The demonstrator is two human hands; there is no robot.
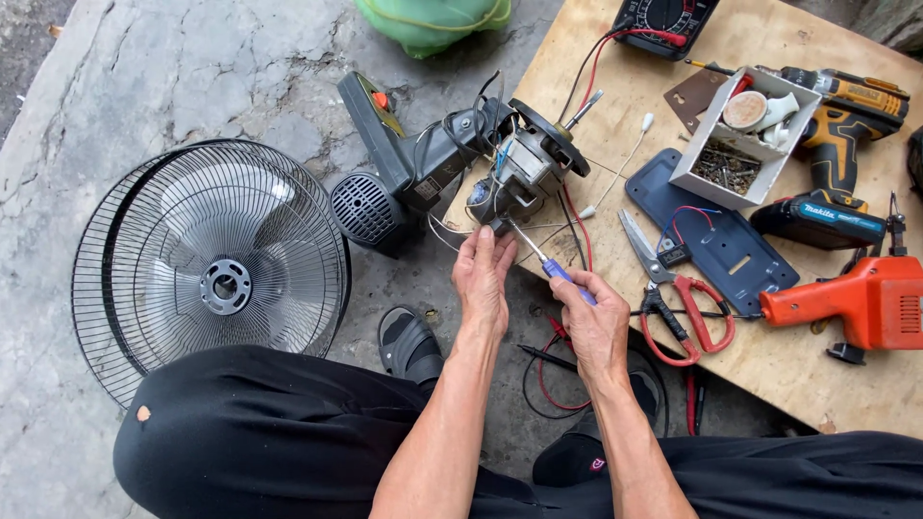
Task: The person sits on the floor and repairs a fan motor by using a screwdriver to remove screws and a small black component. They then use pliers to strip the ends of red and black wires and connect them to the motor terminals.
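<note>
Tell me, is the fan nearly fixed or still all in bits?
Still in bits. Done: the fan guard lies off on the ground. In hand: the right hand works a screwdriver at the bare motor, left hand steadying. Left: everything needs putting back together.

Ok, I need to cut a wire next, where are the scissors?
In the head view, the scissors lie on the board, right of the right hand, between it and the orange tool.

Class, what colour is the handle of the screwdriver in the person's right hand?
Blue. The screwdriver handle shows in the right hand; head view shows it best.
</note>
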